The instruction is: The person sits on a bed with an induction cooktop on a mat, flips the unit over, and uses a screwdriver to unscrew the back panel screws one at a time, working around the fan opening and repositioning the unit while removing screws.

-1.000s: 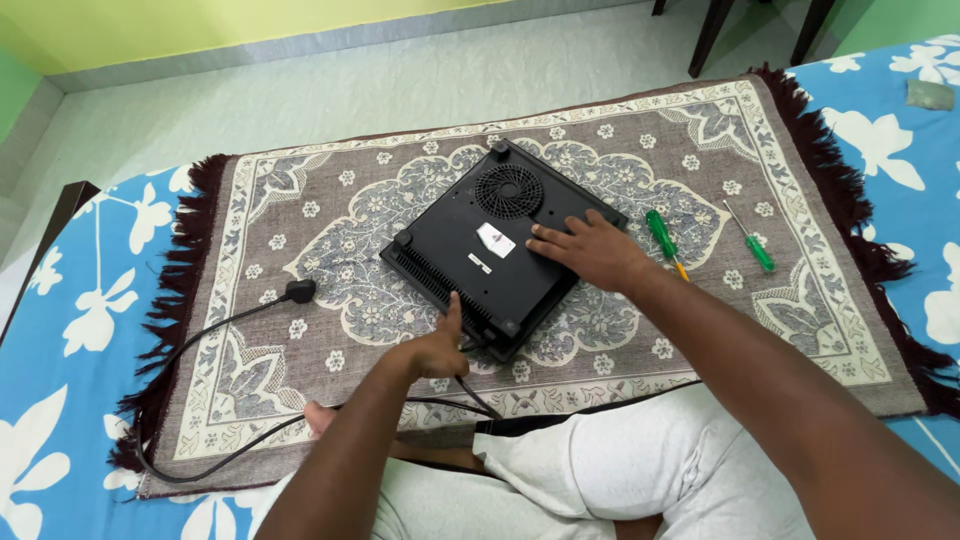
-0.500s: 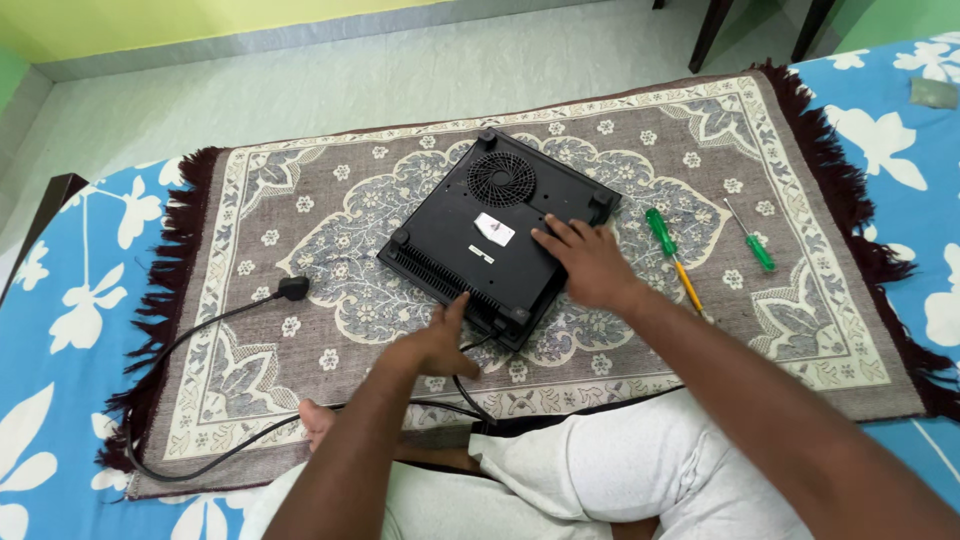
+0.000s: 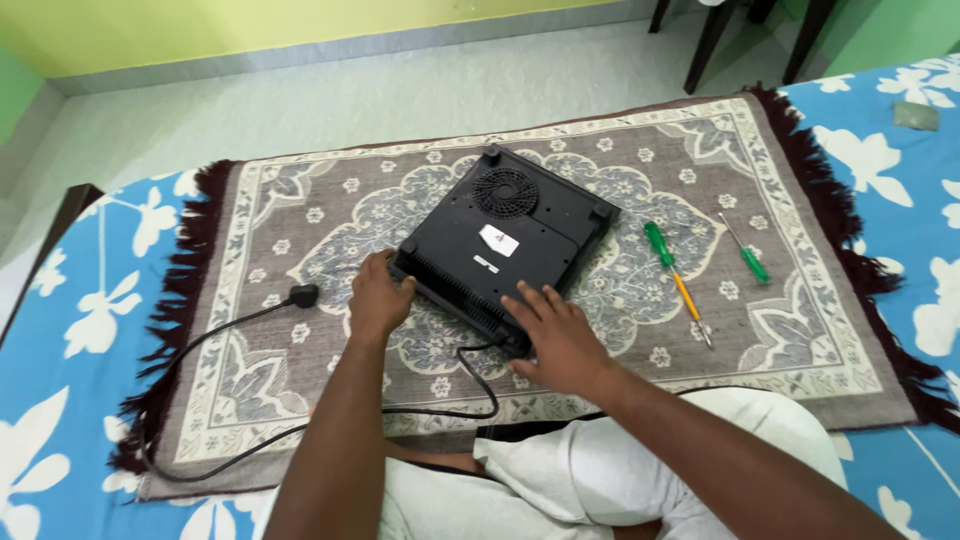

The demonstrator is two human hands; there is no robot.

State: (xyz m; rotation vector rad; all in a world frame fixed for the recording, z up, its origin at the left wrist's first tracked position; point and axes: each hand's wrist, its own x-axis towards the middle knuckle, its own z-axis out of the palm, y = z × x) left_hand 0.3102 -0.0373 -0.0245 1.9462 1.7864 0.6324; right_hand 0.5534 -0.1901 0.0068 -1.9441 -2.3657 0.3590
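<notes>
Black cooktop (image 3: 505,242): upside down on patterned rug (image 3: 300,215)
Left hand (image 3: 378,297): gripping near-left corner
Right hand (image 3: 555,335): open, flat on near corner
Screwdrivers (image 3: 676,282): just right of cooktop

1. Cooktop (image 3: 505,240) lies upside down at the centre of the rug (image 3: 300,200).
2. Two screwdrivers (image 3: 675,275) lie on the rug, right of the cooktop.
3. Plug (image 3: 303,295) lies left of the cooktop; cord (image 3: 200,345) loops in front.
</notes>
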